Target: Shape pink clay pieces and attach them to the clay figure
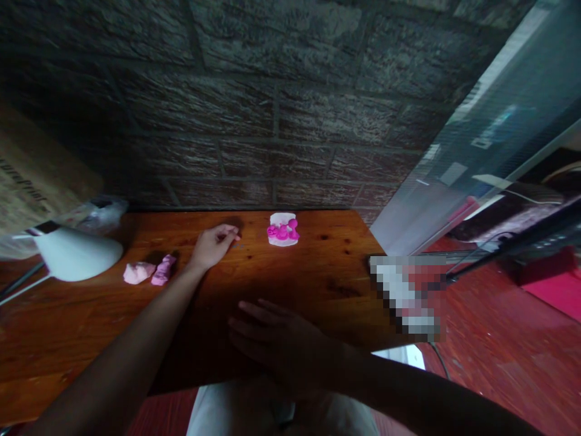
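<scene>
The brick-pattern wall [236, 109] closes the far side of the work area; the wooden table [313, 272] abuts it and forms the support surface. The white lamp-like fixture [79, 254] is located at the left end, presumably to keep the middle open for handwork. The right hand [281, 342] is open, palm down, fingers extended over the near part of the table, a posture that appears to serve as a rest. The left hand [212, 247] is positioned farther forward with fingers curled; whether the fingertips grip anything small cannot be determined. The pale slab [282, 217] lies flat near the wall, ahead of both hands, apparently as a base for the bright pink pieces [283, 232] on it. The pale pink lump [138, 273] and the mauve lump [163, 270] sit side by side left of the left hand, likely within its easy reach
</scene>
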A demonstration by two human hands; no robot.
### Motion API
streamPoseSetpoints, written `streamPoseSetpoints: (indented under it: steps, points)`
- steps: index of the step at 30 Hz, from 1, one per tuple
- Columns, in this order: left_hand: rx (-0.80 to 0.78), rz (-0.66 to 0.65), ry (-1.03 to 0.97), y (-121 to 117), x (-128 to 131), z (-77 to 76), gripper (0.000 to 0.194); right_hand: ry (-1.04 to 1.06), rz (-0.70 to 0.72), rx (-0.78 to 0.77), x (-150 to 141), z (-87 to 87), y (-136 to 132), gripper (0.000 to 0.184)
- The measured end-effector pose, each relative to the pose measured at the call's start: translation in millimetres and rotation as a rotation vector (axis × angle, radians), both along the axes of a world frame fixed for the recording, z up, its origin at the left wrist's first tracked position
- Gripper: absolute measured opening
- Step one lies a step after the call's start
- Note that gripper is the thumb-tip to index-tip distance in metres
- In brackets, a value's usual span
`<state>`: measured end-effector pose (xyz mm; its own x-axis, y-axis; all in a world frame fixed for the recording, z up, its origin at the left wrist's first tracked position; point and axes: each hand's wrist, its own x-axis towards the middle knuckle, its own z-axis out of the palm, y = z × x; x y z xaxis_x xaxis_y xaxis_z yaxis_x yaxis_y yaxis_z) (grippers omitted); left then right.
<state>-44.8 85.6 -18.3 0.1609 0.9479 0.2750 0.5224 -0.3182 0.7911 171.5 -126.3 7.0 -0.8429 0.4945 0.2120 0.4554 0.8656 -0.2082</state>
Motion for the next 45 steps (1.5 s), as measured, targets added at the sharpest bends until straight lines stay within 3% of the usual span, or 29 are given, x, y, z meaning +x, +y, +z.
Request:
streamPoseSetpoints:
  steps: [2, 5, 9, 12, 15, 18, 21, 24, 28, 31, 34, 40, 42, 45]
  points:
    - [0.001, -0.005, -0.001, -1, 0, 0.4, 0.029, 0.004, -0.016, 0.05, -26, -3.2, 19, 0.066]
    - [-0.008, 0.004, -0.015, -2, 0, 0.4, 0.032, 0.029, -0.148, 0.065, -54, -9.1, 50, 0.073]
    - [-0.011, 0.018, -0.025, -2, 0, -1.5, 0.033, 0.058, -0.311, 0.013, -42, -14.2, 73, 0.064]
    - [0.003, 0.003, -0.016, 0, -1, -4.0, 0.03, 0.045, -0.397, -0.069, -4, -14.5, 61, 0.055]
    - [0.001, -0.007, -0.012, 3, -2, -7.1, 0.028, -0.003, -0.374, -0.134, 32, -12.5, 31, 0.057]
    - [0.013, -0.009, -0.013, 5, -3, -9.7, 0.03, -0.024, -0.309, -0.12, 41, -8.7, 2, 0.057]
    - [0.025, -0.017, -0.004, 6, -3, -10.1, 0.031, -0.042, -0.164, -0.063, 21, -4.7, -7, 0.055]
    - [0.02, -0.017, 0.012, 5, -3, -8.1, 0.032, -0.021, -0.079, 0.002, -17, -5.1, 9, 0.057]
    - [-0.007, -0.01, 0.007, 1, -2, -4.5, 0.034, 0.091, -0.351, 0.032, -61, -13.6, 50, 0.077]
    - [-0.003, -0.019, -0.001, 0, -2, -4.0, 0.035, 0.139, -0.438, 0.033, -67, -19.0, 66, 0.076]
    - [0.011, -0.031, 0.004, 1, -3, -6.0, 0.031, 0.13, -0.403, -0.011, -47, -20.4, 54, 0.067]
    - [0.004, -0.047, 0.0, 4, -1, -8.9, 0.028, 0.071, -0.428, -0.081, 11, -17.1, -5, 0.063]
    - [0.006, -0.049, 0.005, 4, -1, -8.5, 0.028, 0.032, -0.41, -0.086, 13, -11.9, -17, 0.063]
    - [0.014, -0.043, 0.012, 3, -1, -7.9, 0.028, -0.008, -0.301, -0.103, -8, -4.5, -18, 0.059]
